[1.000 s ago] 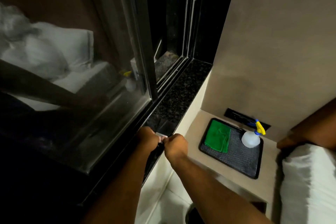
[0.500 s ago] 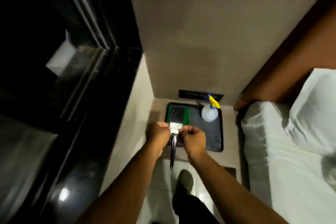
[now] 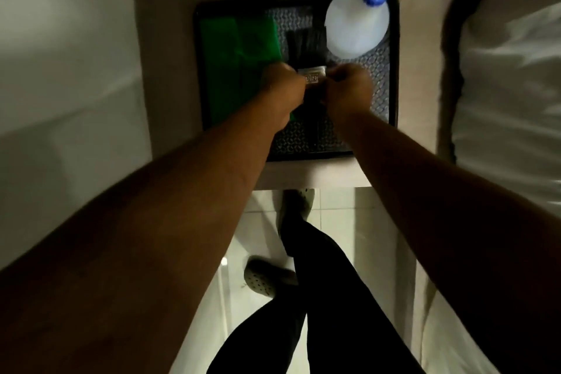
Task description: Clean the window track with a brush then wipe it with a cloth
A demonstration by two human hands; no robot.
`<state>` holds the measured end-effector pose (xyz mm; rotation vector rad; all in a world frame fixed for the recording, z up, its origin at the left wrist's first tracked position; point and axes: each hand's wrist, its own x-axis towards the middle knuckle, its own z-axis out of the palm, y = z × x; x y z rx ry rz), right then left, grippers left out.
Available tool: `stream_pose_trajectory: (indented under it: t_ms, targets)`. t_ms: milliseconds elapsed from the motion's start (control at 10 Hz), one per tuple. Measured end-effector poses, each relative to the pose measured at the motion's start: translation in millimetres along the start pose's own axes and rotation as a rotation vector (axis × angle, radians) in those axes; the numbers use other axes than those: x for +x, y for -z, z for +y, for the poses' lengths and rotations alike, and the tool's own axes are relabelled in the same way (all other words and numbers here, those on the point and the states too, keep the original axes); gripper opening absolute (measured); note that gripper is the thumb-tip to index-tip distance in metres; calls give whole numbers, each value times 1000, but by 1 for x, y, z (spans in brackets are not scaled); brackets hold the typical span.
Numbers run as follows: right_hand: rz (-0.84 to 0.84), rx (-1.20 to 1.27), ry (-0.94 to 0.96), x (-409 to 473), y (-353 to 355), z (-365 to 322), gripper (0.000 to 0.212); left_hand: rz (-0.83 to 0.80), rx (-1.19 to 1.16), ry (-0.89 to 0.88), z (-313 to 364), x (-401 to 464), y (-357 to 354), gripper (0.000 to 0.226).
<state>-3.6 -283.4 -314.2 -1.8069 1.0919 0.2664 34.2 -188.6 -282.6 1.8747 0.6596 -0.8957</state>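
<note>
A dim corner with pale walls holds a low beige shelf (image 3: 306, 174), and on it lies a black tray (image 3: 394, 70) with a raised patterned floor. Over the middle of that tray both hands meet on a brush (image 3: 307, 48): its metal band sits directly between the two sets of curled fingers, the dark bristles reaching away from them toward the far rim, and what seems to be the dark handle running back beneath the knuckles toward the person. The left hand (image 3: 283, 86) is closed into a pinch on the band's left edge, and the right hand (image 3: 349, 89) is closed the same way on its right edge; whether the brush already rests on the tray floor cannot be told. Just left of the left fingers, partly under that wrist, a folded green cloth (image 3: 236, 61) lies in the tray. Just beyond the right fingers stands a translucent spray bottle (image 3: 356, 23) with a blue collar and yellow trigger. Further right is white bedding (image 3: 510, 70). Below the forearms are pale floor tiles, dark trouser legs and grey perforated clogs (image 3: 261, 282).
</note>
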Motion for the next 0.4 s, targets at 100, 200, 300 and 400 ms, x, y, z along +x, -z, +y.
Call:
stream_pose_trajectory:
  t_ms: [100,200,300,400]
  targets:
    - [23,-131,79,2,-3,2,18,-39,33,6,-5,13,0,25]
    - [27,-210,235,-12,5,-2,18,-61,169,-86,-4,3,13,14]
    - [-15,-311,280,-35,26,-18,20,-18,326,-184,4,-27,44,13]
    - [-85,-478,377,-67,53,-38,25,57,490,-266,5,-70,90,39]
